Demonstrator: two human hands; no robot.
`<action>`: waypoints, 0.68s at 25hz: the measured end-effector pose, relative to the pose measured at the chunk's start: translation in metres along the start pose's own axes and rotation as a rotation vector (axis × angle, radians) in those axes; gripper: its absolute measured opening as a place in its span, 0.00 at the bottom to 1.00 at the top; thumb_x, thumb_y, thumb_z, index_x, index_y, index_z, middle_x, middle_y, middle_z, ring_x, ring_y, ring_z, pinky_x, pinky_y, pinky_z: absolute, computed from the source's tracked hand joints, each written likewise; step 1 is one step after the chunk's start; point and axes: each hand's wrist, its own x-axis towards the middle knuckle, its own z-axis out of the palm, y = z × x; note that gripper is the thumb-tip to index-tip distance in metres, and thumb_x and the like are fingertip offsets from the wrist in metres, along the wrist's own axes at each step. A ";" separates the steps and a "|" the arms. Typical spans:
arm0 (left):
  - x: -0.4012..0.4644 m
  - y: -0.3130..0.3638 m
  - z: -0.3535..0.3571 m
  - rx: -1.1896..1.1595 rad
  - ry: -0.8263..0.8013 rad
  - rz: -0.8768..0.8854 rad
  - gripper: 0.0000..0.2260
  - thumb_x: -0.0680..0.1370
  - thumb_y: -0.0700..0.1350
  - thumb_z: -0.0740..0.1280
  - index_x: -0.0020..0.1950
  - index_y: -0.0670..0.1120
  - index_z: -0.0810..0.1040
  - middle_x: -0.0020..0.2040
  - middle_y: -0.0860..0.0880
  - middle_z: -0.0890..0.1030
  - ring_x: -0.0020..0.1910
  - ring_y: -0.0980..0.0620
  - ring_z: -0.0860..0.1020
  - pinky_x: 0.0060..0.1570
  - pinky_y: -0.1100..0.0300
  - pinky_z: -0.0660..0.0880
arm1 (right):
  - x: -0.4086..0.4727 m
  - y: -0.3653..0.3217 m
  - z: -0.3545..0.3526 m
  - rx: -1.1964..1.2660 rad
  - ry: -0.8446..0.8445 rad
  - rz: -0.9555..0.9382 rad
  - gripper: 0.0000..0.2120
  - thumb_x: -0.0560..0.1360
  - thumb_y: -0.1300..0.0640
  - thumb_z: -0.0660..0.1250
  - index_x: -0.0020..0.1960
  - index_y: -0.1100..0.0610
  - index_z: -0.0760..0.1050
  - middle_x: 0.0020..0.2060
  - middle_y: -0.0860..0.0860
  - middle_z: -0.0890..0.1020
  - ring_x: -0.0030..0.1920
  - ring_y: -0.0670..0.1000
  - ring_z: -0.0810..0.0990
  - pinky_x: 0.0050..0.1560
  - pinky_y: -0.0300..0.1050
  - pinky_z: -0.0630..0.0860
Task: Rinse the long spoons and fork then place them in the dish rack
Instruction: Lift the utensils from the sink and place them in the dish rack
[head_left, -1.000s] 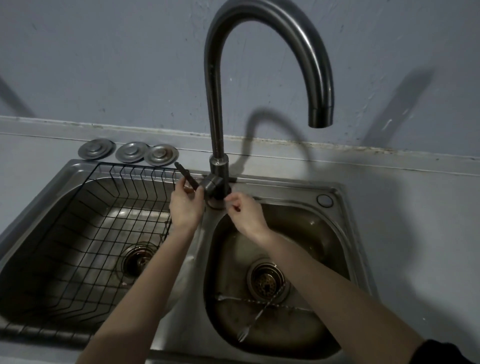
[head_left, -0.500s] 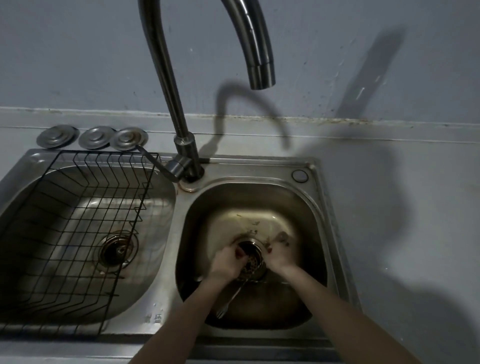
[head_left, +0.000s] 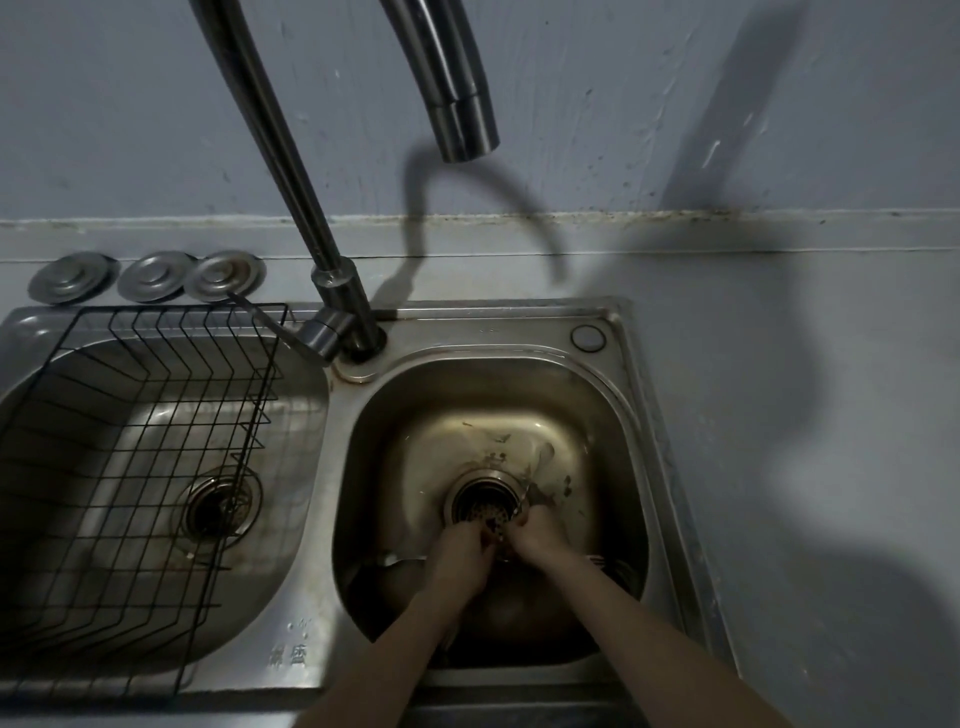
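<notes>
My left hand (head_left: 462, 561) and right hand (head_left: 535, 535) are bare: no gloves, and no rings or watch that I can make out in the dim light. Both my forearms are uncovered up to the near edge of view, with no sleeve showing. Fingertip detail is too dark to tell.

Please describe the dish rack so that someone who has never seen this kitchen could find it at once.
Start at the double stainless steel sink with the tall curved metal tap behind its divider. Look into the left basin, the one the hands are not in. The black wire dish rack sits inside it, the only dark open grid among shiny steel surfaces, just in front of three round metal lids.
</notes>
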 end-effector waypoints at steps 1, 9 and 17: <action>-0.001 0.002 0.000 -0.033 0.017 0.010 0.11 0.75 0.42 0.62 0.54 0.41 0.79 0.55 0.41 0.82 0.56 0.44 0.78 0.57 0.52 0.74 | -0.001 0.000 -0.002 0.013 0.000 0.012 0.13 0.75 0.60 0.60 0.33 0.59 0.75 0.37 0.60 0.80 0.55 0.61 0.78 0.42 0.40 0.65; -0.037 0.022 -0.031 -0.376 0.173 0.032 0.07 0.76 0.40 0.62 0.50 0.40 0.78 0.51 0.41 0.82 0.53 0.46 0.79 0.50 0.60 0.72 | -0.035 -0.023 -0.014 0.160 0.102 -0.152 0.11 0.78 0.58 0.57 0.53 0.62 0.74 0.48 0.59 0.81 0.49 0.57 0.78 0.50 0.48 0.75; -0.086 0.000 -0.096 -0.628 0.341 0.185 0.08 0.75 0.36 0.63 0.39 0.48 0.75 0.38 0.50 0.78 0.43 0.51 0.78 0.43 0.63 0.75 | -0.099 -0.078 -0.001 0.252 0.312 -0.502 0.07 0.76 0.62 0.61 0.51 0.64 0.75 0.46 0.60 0.81 0.43 0.51 0.76 0.34 0.25 0.68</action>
